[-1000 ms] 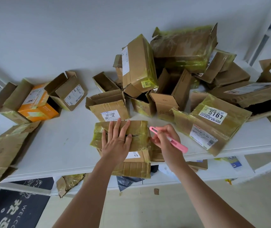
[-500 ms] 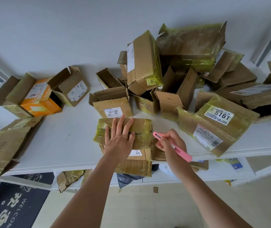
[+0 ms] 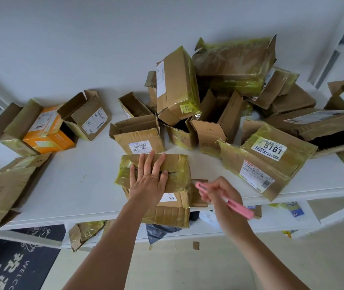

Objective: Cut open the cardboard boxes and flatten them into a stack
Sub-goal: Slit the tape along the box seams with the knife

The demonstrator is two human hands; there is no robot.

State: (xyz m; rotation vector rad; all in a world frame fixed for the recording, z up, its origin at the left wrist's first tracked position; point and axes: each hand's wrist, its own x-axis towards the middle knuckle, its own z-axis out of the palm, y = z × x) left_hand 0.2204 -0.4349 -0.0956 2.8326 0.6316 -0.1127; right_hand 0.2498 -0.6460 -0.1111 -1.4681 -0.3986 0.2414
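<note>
White worktop (image 3: 79, 181), near edge: our left hand (image 3: 148, 181) presses flat on the taped box (image 3: 179, 174) while our right hand (image 3: 222, 195) grips the pink cutter (image 3: 227, 200), ready to slit its seam next.

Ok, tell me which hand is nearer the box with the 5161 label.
Right. The right hand, holding the pink cutter, is just left of the 5161 box, apart from it. The left hand lies flat on the taped box, farther left.
</note>
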